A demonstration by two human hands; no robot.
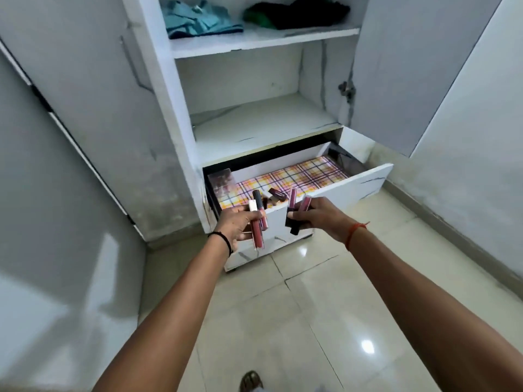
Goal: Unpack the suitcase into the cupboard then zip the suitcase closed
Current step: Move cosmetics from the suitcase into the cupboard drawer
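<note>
Over the front edge of the pulled-out drawer (353, 185), both hands are stretched forward with their fingers curled around cosmetics. The left hand (236, 224) grips a small bundle of lip-gloss tubes (257, 222), one with a pale gold cap, one dark-capped, and a pink one hanging below the palm; a black band (223, 240) circles that wrist. The right hand (318, 217) clutches another few pink tubes (297, 203) that poke up above its fingers, with dark caps showing beneath; a red thread (355, 232) is tied around that wrist. Just beyond the hands, the drawer floor is lined with plaid paper (305, 176) in pink, yellow and dark lines, and a few loose dark cosmetics (276, 193) lie on it near the front. A clear box (222, 181) sits in the drawer's back left corner. Above the drawer, the cupboard (158, 80) stands with its doors swung wide; the lower shelf (260, 120) is bare white, while the upper shelf carries folded teal clothes (198, 21) on the left and a dark pile with green (297, 14) on the right. Glossy pale tiles (311, 306) cover the floor, and a sandalled foot (250, 381) shows at the bottom edge. The suitcase is out of view.
</note>
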